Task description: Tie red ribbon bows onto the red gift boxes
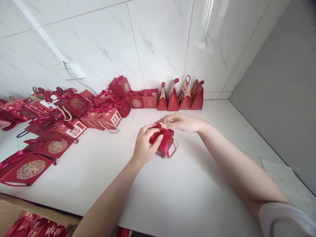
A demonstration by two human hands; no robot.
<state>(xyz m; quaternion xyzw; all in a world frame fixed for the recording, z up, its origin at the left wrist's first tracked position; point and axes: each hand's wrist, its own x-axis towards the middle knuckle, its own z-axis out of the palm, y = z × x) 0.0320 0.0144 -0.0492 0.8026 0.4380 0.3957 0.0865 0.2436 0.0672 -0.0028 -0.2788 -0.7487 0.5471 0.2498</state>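
A small red gift box (170,137) stands on the white table in front of me, with a gold rope handle (176,148) hanging at its right side. A crimson ribbon (165,145) lies over its top, one end dangling down the front. My left hand (145,143) is at the left of the box, thumb and fingers closed on the ribbon. From the far right side reaches my right hand (181,122), its thumb and fingers pinching the ribbon at the top. The fingers partly cover the knot, so its form cannot be made out.
Many red gift boxes (56,144) with ribbons crowd the left of the white table (187,197). Several triangular red boxes (173,98) line the tiled wall. An open carton (37,207) with red packets sits below the front-left edge. A grey panel (281,82) bounds the right.
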